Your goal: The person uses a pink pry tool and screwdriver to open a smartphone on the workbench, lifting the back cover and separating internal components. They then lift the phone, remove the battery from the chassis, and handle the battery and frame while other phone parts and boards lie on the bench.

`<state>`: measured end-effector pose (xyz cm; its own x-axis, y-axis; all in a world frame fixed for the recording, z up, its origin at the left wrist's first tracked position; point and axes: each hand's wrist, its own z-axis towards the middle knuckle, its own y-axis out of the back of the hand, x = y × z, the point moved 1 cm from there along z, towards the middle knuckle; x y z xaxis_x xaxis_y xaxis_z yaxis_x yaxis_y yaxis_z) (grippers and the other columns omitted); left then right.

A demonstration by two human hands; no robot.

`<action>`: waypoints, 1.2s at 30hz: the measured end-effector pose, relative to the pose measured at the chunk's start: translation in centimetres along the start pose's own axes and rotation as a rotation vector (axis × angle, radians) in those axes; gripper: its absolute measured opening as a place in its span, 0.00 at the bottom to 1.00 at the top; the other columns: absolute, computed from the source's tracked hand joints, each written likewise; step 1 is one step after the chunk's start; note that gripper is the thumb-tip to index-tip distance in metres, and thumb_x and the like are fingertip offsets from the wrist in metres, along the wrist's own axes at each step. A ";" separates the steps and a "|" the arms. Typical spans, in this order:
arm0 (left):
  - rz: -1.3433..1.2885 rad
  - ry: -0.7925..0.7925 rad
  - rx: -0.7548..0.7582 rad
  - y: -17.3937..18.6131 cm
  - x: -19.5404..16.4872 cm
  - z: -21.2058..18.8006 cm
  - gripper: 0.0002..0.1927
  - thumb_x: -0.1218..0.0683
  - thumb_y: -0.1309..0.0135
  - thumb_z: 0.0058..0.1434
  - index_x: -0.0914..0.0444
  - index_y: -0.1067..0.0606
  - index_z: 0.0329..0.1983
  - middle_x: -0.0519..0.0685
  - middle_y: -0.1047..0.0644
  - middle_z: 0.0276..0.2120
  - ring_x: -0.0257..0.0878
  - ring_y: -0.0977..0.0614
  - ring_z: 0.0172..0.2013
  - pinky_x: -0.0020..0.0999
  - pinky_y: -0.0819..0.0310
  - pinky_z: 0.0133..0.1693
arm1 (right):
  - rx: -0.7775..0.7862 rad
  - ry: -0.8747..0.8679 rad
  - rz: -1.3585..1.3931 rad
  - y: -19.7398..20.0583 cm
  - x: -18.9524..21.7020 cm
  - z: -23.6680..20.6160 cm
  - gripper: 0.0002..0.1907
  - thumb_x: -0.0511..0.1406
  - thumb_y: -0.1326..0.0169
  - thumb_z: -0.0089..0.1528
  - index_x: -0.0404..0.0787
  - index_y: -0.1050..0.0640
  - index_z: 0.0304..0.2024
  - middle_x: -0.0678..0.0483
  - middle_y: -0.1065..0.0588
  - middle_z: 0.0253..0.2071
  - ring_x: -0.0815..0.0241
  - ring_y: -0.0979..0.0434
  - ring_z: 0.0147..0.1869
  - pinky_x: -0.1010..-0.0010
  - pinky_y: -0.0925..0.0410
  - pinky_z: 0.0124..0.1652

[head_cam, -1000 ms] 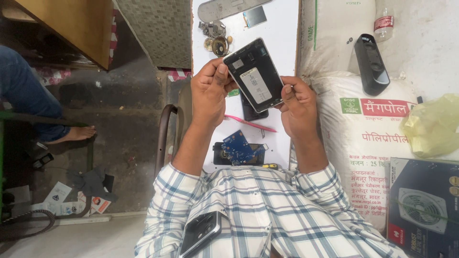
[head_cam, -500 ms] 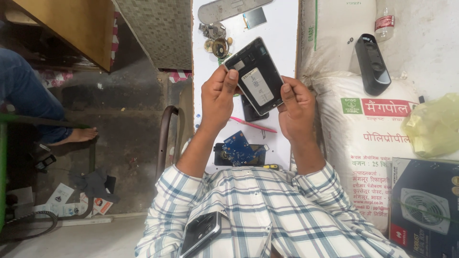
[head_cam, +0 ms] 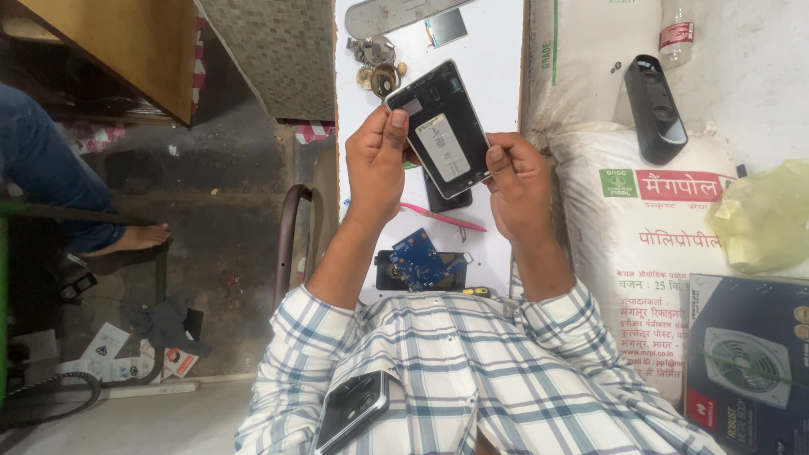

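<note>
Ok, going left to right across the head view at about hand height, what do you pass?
Blue-trousered leg of another person → left hand → opened dark tablet → right hand → black oblong speaker → yellow plastic bag.

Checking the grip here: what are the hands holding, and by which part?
Both hold the opened dark tablet: left hand on its left long edge, right hand at its lower right corner.
</note>
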<state>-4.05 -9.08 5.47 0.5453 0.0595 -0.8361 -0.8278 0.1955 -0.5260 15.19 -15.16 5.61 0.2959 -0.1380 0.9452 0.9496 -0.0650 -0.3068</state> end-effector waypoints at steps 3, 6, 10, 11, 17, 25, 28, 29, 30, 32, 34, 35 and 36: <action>-0.069 0.051 -0.015 0.0 0.3 0.5 0.20 0.43 0.52 0.74 0.66 0.24 0.43 0.46 0.20 0.30 0.30 0.18 0.29 0.26 0.20 0.33 | 0.001 0.002 0.008 0.0 0.0 0.0 0.14 0.36 0.46 0.74 0.30 0.24 0.56 0.48 0.19 0.48 0.63 0.18 0.48 0.70 0.24 0.50; -0.101 0.058 -0.083 0.1 0.5 0.6 0.20 0.43 0.51 0.75 0.65 0.23 0.42 0.44 0.21 0.28 0.28 0.22 0.27 0.25 0.24 0.30 | 0.051 -0.013 0.022 -0.4 0.3 -0.1 0.16 0.34 0.46 0.73 0.28 0.25 0.59 0.46 0.20 0.52 0.61 0.18 0.53 0.68 0.25 0.55; -0.134 -0.005 -0.154 0.9 0.3 0.7 0.20 0.43 0.51 0.76 0.65 0.23 0.42 0.43 0.23 0.28 0.26 0.26 0.26 0.24 0.29 0.30 | 0.182 -0.019 -0.030 -1.1 1.0 -0.5 0.19 0.33 0.47 0.72 0.26 0.28 0.62 0.42 0.22 0.55 0.56 0.18 0.56 0.62 0.22 0.56; -0.134 -0.019 -0.158 1.1 0.1 0.7 0.20 0.43 0.51 0.76 0.65 0.24 0.41 0.43 0.23 0.29 0.26 0.25 0.27 0.24 0.29 0.30 | 0.199 -0.006 -0.052 -1.2 1.2 -0.6 0.19 0.32 0.47 0.72 0.26 0.29 0.63 0.41 0.22 0.55 0.55 0.18 0.56 0.61 0.22 0.56; -0.084 -0.073 -0.197 1.4 -0.4 1.0 0.19 0.44 0.50 0.75 0.65 0.24 0.40 0.41 0.24 0.28 0.24 0.27 0.26 0.22 0.30 0.29 | 0.224 0.015 -0.092 -1.6 1.6 -0.6 0.20 0.30 0.52 0.72 0.24 0.31 0.64 0.38 0.22 0.56 0.52 0.17 0.57 0.58 0.21 0.56; 0.079 -0.173 -0.178 1.0 -0.7 0.6 0.21 0.44 0.51 0.77 0.64 0.26 0.35 0.39 0.28 0.26 0.24 0.30 0.26 0.22 0.35 0.28 | 0.159 0.006 -0.135 -1.4 1.3 -0.6 0.17 0.28 0.53 0.72 0.23 0.30 0.62 0.39 0.22 0.54 0.53 0.17 0.55 0.57 0.21 0.54; 0.162 -0.200 -0.182 0.6 -0.5 0.4 0.21 0.44 0.52 0.77 0.63 0.27 0.34 0.39 0.29 0.25 0.24 0.30 0.25 0.22 0.35 0.27 | 0.172 -0.001 -0.092 -1.3 1.3 -0.5 0.16 0.28 0.54 0.73 0.24 0.30 0.61 0.41 0.22 0.54 0.55 0.17 0.55 0.59 0.21 0.55; 0.183 -0.201 -0.183 0.5 -0.4 0.4 0.21 0.44 0.52 0.77 0.63 0.27 0.34 0.38 0.29 0.24 0.23 0.31 0.25 0.22 0.37 0.27 | 0.171 0.006 -0.080 -1.2 1.3 -0.5 0.15 0.27 0.55 0.73 0.24 0.30 0.61 0.41 0.22 0.54 0.55 0.17 0.55 0.59 0.22 0.56; 0.204 -0.201 -0.185 0.3 -0.3 0.5 0.21 0.44 0.52 0.77 0.64 0.27 0.34 0.38 0.30 0.24 0.23 0.32 0.25 0.21 0.38 0.27 | 0.169 0.013 -0.069 -1.2 1.3 -0.4 0.15 0.27 0.56 0.73 0.25 0.30 0.61 0.41 0.22 0.54 0.55 0.17 0.55 0.60 0.22 0.56; 0.215 -0.194 -0.177 0.2 -0.2 0.6 0.21 0.44 0.53 0.78 0.63 0.28 0.33 0.38 0.31 0.23 0.23 0.34 0.25 0.21 0.40 0.26 | 0.151 0.008 -0.066 -1.1 1.2 -0.4 0.15 0.26 0.57 0.73 0.25 0.30 0.61 0.41 0.22 0.54 0.56 0.18 0.55 0.60 0.23 0.57; 0.242 -0.196 -0.173 0.0 -0.1 0.6 0.21 0.44 0.53 0.78 0.63 0.28 0.33 0.37 0.31 0.23 0.22 0.35 0.25 0.21 0.42 0.26 | 0.120 -0.012 -0.080 -1.1 1.0 -0.6 0.15 0.25 0.59 0.73 0.25 0.31 0.61 0.42 0.23 0.54 0.57 0.19 0.56 0.60 0.23 0.59; 0.264 -0.201 -0.175 -0.1 -0.1 0.6 0.21 0.44 0.53 0.78 0.63 0.28 0.34 0.37 0.31 0.23 0.22 0.36 0.25 0.21 0.42 0.27 | 0.114 -0.008 -0.075 -1.2 0.9 -0.6 0.15 0.25 0.59 0.73 0.26 0.31 0.61 0.42 0.23 0.55 0.58 0.19 0.56 0.60 0.24 0.59; 0.286 -0.207 -0.177 -0.1 -0.2 0.6 0.21 0.44 0.53 0.78 0.63 0.28 0.34 0.37 0.31 0.24 0.22 0.36 0.26 0.21 0.42 0.27 | 0.110 -0.004 -0.071 -1.3 0.7 -0.5 0.15 0.24 0.59 0.72 0.26 0.32 0.61 0.42 0.24 0.55 0.58 0.20 0.57 0.60 0.24 0.60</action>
<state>-3.96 -8.56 5.76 0.2893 0.2869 -0.9132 -0.9503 -0.0284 -0.3100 14.09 -15.70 6.63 0.2277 -0.1330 0.9646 0.9737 0.0341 -0.2251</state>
